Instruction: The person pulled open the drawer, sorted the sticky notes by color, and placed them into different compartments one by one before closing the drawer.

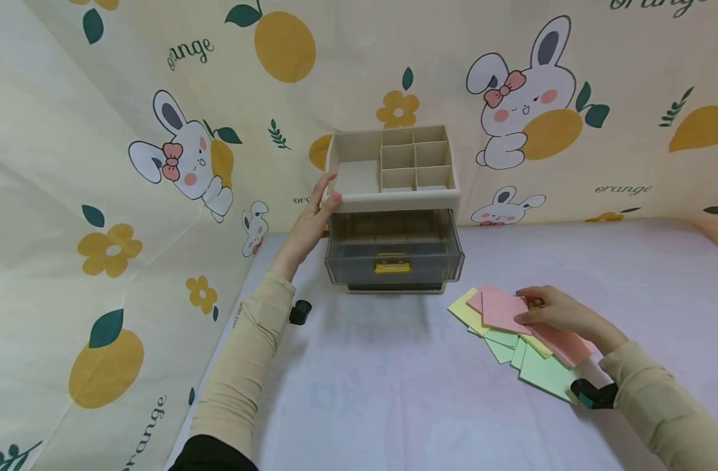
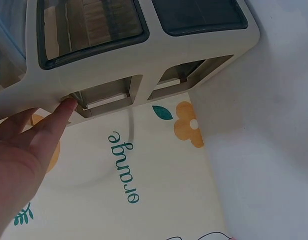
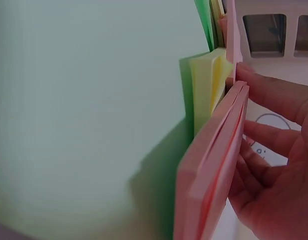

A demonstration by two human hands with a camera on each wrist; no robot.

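A cream desk organizer [image 1: 394, 201] stands against the back, its smoky clear drawer [image 1: 418, 261] with a yellow handle pulled out. My left hand [image 1: 308, 226] rests at the organizer's upper left, fingers extended along its side wall. In the left wrist view, the fingertips of the left hand [image 2: 24, 155] touch the side below the dark window panels. On the right, my right hand [image 1: 556, 311] pinches a pink sticky note pad [image 1: 500, 309] at its right edge, atop a fanned pile. Yellow pads [image 1: 467, 311], green pads [image 1: 544, 373] and another pink pad [image 1: 565, 345] lie around and under it.
Open compartments [image 1: 414, 157] divide the organizer's top. A patterned cloth [image 1: 347, 52] with rabbits and oranges hangs behind and at the left. The pale table [image 1: 359, 379] extends in front. Black wrist bands [image 1: 300, 313] sit on both arms.
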